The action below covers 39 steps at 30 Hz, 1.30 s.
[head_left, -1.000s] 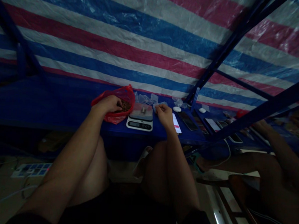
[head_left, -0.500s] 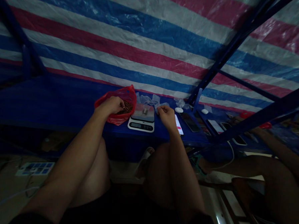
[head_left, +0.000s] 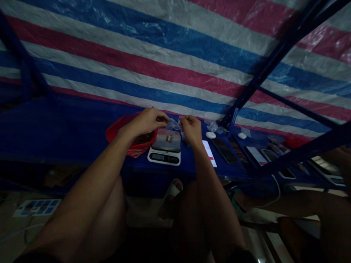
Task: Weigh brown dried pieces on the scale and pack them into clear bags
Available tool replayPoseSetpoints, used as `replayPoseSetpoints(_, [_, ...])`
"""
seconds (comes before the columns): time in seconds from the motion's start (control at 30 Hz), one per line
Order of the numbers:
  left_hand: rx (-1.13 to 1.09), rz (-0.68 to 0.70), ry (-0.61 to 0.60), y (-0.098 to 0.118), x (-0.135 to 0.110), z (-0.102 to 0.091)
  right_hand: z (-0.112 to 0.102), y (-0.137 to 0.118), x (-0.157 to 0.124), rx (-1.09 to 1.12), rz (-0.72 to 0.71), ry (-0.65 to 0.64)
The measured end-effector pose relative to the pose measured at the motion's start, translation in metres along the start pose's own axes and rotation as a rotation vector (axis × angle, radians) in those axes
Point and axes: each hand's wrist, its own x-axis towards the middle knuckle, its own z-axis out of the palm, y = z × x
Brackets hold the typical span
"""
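My left hand (head_left: 152, 121) reaches past the red plastic bag (head_left: 114, 131), its fingers bent together at the left side of a clear plastic bag (head_left: 173, 124). What those fingertips hold, if anything, is too small and dark to make out. Pinching the clear bag from the other side is my right hand (head_left: 191, 129). Below and between both hands stands a white kitchen scale (head_left: 164, 158) with a lit display. On its platform rests a small metallic cylinder (head_left: 169, 138). Small brown pieces (head_left: 144, 139) fill the red bag, partly hidden by my left wrist.
Right of the scale lie a lit phone (head_left: 209, 153), a dark phone (head_left: 225, 150) and a white oval case (head_left: 210, 135). More clear plastic (head_left: 213, 126) is near a blue metal post (head_left: 232, 118). Another person's arm (head_left: 346, 162) is at far right.
My left hand has come out of the red bag and moved right, over to the clear bag. My right hand has shifted slightly left and up, meeting it above the scale.
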Motion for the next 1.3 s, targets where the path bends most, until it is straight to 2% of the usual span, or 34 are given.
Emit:
replayPoseSetpoints(0.17, [-0.054,0.064,-0.066,0.002,0.023,0.031,0.006,0.01,0.003,0.018,0.044,0.028])
replayPoseSetpoints(0.37, [-0.023,0.084,-0.075,-0.013,0.023,0.048,-0.002,0.023,0.001,0.016,0.05,0.036])
replayPoseSetpoints(0.63, [-0.06,0.062,-0.051,-0.007,0.022,0.053,-0.006,0.029,0.0,-0.013,0.004,0.051])
replayPoseSetpoints(0.87, [-0.067,0.045,-0.009,-0.006,0.016,0.048,-0.009,0.028,-0.004,-0.024,0.009,0.054])
replayPoseSetpoints(1.13, [-0.045,0.004,-0.017,-0.005,0.008,0.048,-0.006,0.026,-0.007,-0.052,0.0,0.042])
replayPoseSetpoints(1.3, [-0.059,0.027,0.02,-0.003,0.004,0.046,-0.005,0.029,-0.008,-0.035,0.0,0.038])
